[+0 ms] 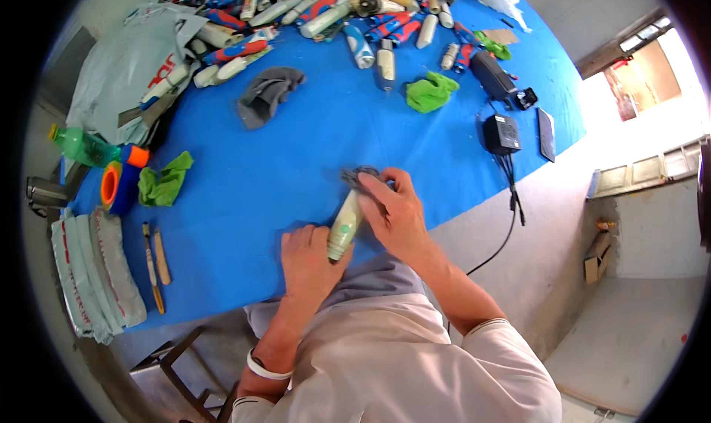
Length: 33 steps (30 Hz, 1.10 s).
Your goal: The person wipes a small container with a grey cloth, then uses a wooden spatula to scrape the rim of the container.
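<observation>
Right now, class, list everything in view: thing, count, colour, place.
Tapered tube: one, cream, near edge
Cloths: two, grey, near edge and upper middle
Rags: at least two, green, left and right
Tubular pieces: many, cream, blue and red, far side
Bag: one, pale grey, upper left
Bottle: one, green, left
Ring: one, orange and blue, below bottle
Packets: several, pale, lower left
Slim tools: two, tan, beside packets
Adapter: one, black, right
Slab: one, dark, beside adapter
Tabletop: one, blue, centre
Stool: one, dark, lower left
Wristband: one, white, left wrist
Left hand: one, bare, holding tube
Right hand: one, bare, holding one cloth
</observation>
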{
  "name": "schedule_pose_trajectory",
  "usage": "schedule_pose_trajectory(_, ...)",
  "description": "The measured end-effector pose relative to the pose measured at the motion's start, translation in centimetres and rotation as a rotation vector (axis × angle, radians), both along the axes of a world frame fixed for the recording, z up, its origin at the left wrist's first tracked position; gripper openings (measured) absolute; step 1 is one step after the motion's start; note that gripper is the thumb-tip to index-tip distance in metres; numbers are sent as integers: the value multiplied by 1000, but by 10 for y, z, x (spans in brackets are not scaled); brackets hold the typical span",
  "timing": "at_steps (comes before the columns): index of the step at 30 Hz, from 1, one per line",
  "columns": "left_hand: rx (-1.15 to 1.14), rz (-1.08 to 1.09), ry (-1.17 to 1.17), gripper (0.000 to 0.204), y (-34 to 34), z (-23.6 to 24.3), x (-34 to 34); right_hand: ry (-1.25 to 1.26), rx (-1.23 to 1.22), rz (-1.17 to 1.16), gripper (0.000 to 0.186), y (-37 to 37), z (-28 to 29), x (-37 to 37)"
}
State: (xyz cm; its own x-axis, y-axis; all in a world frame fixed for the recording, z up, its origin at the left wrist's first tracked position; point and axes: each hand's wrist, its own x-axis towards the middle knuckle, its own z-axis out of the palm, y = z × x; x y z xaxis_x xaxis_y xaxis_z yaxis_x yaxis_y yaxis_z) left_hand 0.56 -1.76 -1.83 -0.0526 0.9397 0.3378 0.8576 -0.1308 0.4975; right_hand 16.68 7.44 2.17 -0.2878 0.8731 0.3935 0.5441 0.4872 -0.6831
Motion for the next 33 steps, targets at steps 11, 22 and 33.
schedule_pose_trajectory(11, 14, 12, -126, 38, -1, 3, -1, 70, -31, -169, 15, -3, -13, 4)
schedule_pose_trajectory(22, -4, 38, -134, 38, -1, 12, 1, -9, -32, -115, 15, -2, -4, 5)
schedule_pose_trajectory(33, 31, 41, -71, 40, 0, 2, 0, -29, 26, 68, 12, 5, -7, 6)
